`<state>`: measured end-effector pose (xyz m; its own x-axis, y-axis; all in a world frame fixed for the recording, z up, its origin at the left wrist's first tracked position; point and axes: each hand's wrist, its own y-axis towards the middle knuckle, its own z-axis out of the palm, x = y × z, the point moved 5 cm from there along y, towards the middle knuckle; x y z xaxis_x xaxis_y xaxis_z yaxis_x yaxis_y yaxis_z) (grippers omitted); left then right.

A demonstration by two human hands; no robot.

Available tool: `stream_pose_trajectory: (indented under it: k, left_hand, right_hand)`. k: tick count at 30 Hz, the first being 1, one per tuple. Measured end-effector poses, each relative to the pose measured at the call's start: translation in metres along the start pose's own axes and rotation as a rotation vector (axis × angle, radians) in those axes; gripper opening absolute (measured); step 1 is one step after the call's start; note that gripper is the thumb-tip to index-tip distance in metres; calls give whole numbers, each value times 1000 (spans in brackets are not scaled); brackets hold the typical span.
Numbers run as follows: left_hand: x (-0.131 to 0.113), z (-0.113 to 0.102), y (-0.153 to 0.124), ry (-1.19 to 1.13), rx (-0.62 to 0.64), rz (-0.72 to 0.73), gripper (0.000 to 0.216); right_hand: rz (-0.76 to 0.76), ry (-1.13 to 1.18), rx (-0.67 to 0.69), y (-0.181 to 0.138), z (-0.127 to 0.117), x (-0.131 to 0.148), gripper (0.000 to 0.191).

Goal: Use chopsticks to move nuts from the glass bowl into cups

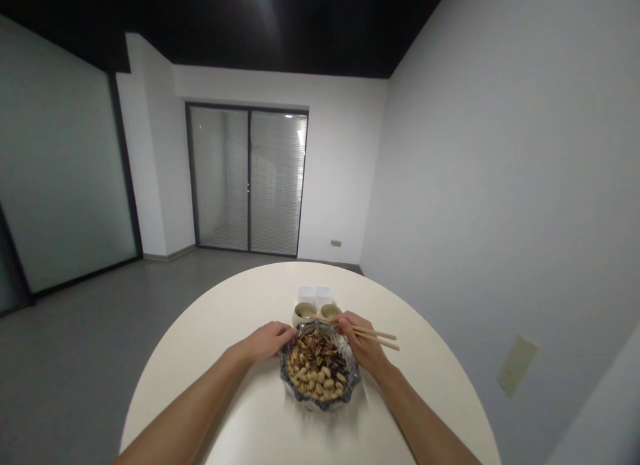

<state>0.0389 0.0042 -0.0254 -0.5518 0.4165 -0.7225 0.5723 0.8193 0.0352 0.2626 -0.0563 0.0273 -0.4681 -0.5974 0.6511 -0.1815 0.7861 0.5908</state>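
A scalloped clear glass bowl (320, 405) stands on the table in front of me. It holds peanuts in their shells (315, 380), brown striped seeds (315, 345), some dark pieces and something whitish on the right. My left hand (269, 342) grips the bowl's left rim, its fingers partly curled. Above the bowl's far right side, my right hand (359, 338) is closed round a pair of chopsticks (377, 335). Their tips point left, over the left one of two small greenish cups (305, 308), (330, 310) behind the bowl. The cups' contents do not show clearly.
Two small white containers (315, 295) stand side by side behind the cups. Everything rests on a round cream table (225, 332). A white wall (500, 152) runs close on the right. Glass doors (249, 178) stand across the room.
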Motion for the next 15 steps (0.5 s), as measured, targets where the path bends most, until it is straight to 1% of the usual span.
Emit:
stream_pose_trajectory:
  k: [5, 7, 11, 13, 15]
  left_hand:
    - [-1, 1, 0, -22, 12, -9, 64]
    - [-1, 0, 0, -21, 6, -9, 65]
    - [0, 1, 0, -40, 15, -4, 66]
    - [1, 1, 1, -25, 11, -3, 66]
    - [2, 1, 2, -5, 5, -2, 66]
  right_hand:
    - [-5, 25, -1, -2, -3, 3, 38]
    - [-1, 53, -57, -4, -10, 3, 44]
    - [22, 120, -211, -11, -31, 2, 55]
    - [58, 153, -247, -15, -40, -1, 58]
    - [87, 176, -254, -19, -45, -5, 60]
